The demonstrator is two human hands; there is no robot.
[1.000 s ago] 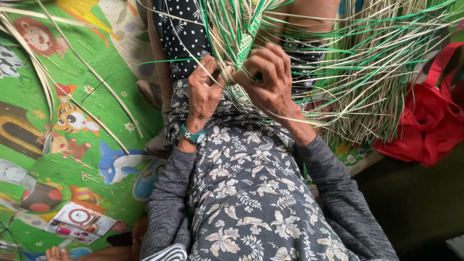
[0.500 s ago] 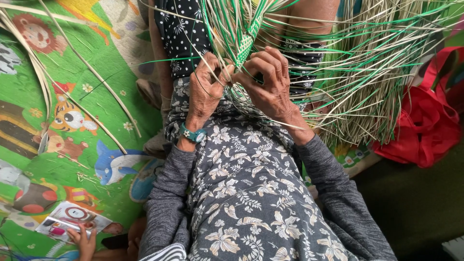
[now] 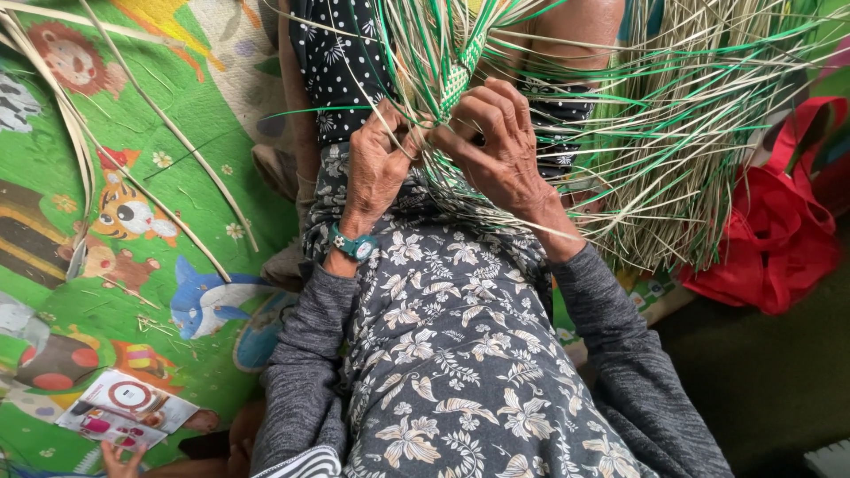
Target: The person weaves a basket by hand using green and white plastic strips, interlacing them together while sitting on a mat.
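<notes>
My left hand (image 3: 376, 173), with a teal watch at the wrist, pinches thin green and straw-coloured strips at the lower edge of a woven band (image 3: 457, 78). My right hand (image 3: 500, 146) grips the strips just right of it, fingers curled around them. Both hands meet over my lap, above a grey floral dress (image 3: 452, 354). Loose strips (image 3: 673, 150) fan out from the weave to the right and upward. The fingertips are partly hidden among the strips.
A green play mat with cartoon animals (image 3: 133, 221) lies at left, with long dry strips (image 3: 150, 142) across it. A red bag (image 3: 779, 230) sits at right. A small hand (image 3: 119, 458) touches a printed card (image 3: 124, 412) at bottom left.
My hands have shifted slightly, working the strips. The small hand at bottom left has moved lower along the printed card.
</notes>
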